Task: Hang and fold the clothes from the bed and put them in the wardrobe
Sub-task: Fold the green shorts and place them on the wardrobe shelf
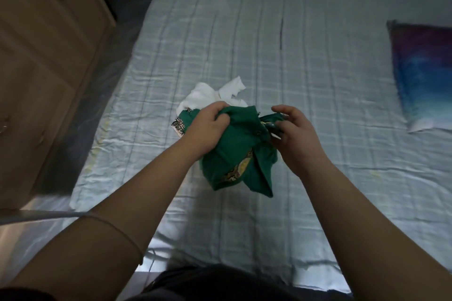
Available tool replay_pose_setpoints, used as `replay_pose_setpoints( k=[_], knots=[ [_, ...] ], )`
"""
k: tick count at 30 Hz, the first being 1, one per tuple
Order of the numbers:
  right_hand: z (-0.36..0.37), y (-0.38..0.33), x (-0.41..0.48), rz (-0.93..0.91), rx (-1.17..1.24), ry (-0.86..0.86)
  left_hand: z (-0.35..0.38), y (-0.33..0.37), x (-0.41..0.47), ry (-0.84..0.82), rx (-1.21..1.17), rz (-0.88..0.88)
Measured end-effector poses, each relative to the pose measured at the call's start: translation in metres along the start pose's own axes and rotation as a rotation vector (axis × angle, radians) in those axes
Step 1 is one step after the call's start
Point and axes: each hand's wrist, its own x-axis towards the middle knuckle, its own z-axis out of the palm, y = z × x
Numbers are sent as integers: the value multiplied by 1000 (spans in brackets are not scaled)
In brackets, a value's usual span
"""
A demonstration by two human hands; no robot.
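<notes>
A bunched green garment with a yellow patterned trim hangs above the bed, held up by both hands. My left hand grips its upper left part in a fist. My right hand pinches the cloth at its upper right corner, fingers curled. Behind the green garment, a crumpled white piece of clothing lies on the sheet. A small patterned black and pink cloth shows just left of my left hand.
The bed has a pale blue checked sheet. A pillow with a blue and purple cover lies at the right. A wooden wardrobe stands at the left, with a narrow strip of floor between it and the bed.
</notes>
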Motion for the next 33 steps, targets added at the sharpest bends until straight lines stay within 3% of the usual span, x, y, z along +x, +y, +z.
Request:
replay_pose_setpoints(
  k=[7,14,18,21,25,27,30,33],
  knots=[
    [-84,-51,-64,-174,-87,-209,76,69,-64,111,-353,-70],
    [-160,-61,-122,-328,-523,-279,140,124,-110,170,-510,-70],
    [-165,-65,-131,-201,-608,-342,150,155,-119,162,-609,-96],
    [-154,-78,-136,-233,-591,-401,153,182,-124,208,-699,-70],
    [-130,-104,-143,-357,-674,-249,133,201,-122,215,-769,-68],
    [-119,-121,-145,-373,-569,-189,117,209,-126,138,-723,-61],
    [-101,-151,-149,-294,-295,-212,96,215,-135,57,-448,-50],
    [-83,-177,-152,-310,-236,-237,85,222,-148,-72,-260,-22]
  ],
)
